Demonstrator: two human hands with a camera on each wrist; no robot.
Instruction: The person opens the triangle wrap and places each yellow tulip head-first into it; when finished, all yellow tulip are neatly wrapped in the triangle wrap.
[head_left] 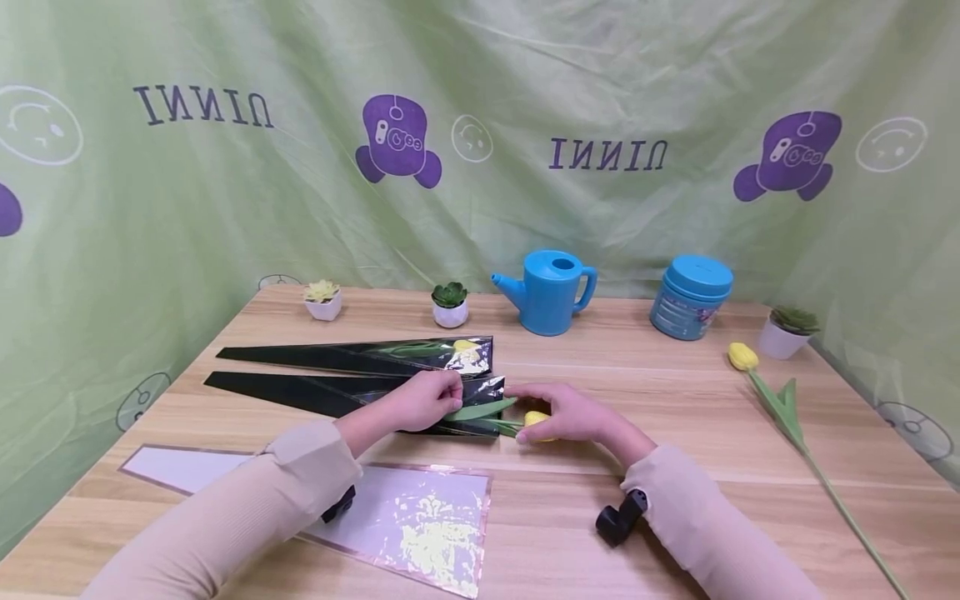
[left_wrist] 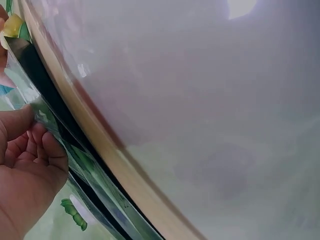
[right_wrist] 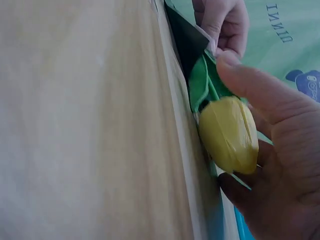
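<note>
A yellow artificial tulip [head_left: 537, 425] lies with its stem and leaves partly inside a black, clear-fronted flower sleeve [head_left: 285, 394]; its bloom sticks out at the wide right end. My left hand [head_left: 420, 402] pinches the sleeve's clear film over the green leaf, thumb against fingers. My right hand [head_left: 573, 417] arches loosely about the tulip's bloom. In the right wrist view, its thumb reaches to the leaves by the sleeve mouth, and the other fingers stand beside and behind the bloom [right_wrist: 229, 135]. Whether they press on it, I cannot tell.
Behind lies another black sleeve [head_left: 315, 357] holding a tulip. Nearer is a flat white sleeve [head_left: 375, 508]. A loose tulip [head_left: 787, 417] lies at right. Along the back stand a blue watering can [head_left: 550, 300], a blue tub [head_left: 686, 304] and small potted succulents [head_left: 450, 308].
</note>
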